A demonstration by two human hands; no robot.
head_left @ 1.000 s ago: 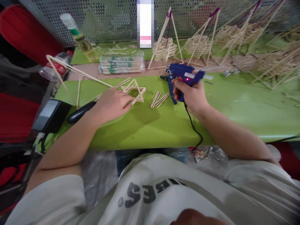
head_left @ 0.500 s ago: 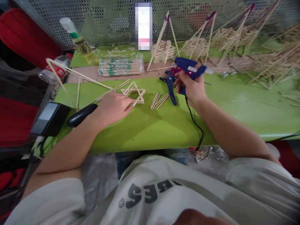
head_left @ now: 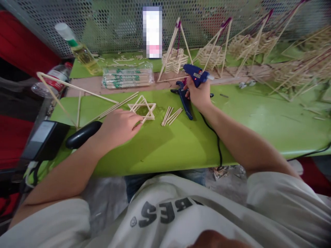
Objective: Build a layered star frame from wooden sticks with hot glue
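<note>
My left hand [head_left: 119, 128] rests on the table, its thumb and fingers closed on the lower tip of a six-pointed star of thin wooden sticks [head_left: 152, 111]. My right hand [head_left: 198, 92] is wrapped around the handle of a blue glue gun [head_left: 197, 74], held up with its nozzle toward the back left. A small red light glows on the gun's side. Dark blue cutting pliers [head_left: 185, 103] lie beneath and beside the right hand. Several short sticks [head_left: 171, 116] lie between the star and the pliers.
Finished stick structures [head_left: 175, 59] stand along the back right. A pack of sticks [head_left: 128, 76], an oil-coloured bottle [head_left: 84, 55] and a stick frame [head_left: 77, 88] are at the back left. A black adapter [head_left: 45, 140] and a black rounded object [head_left: 83, 135] sit near the left forearm.
My right hand has moved the glue gun slightly left, toward the star. My left hand stays at the star's tip. The whole view has shifted a little.
</note>
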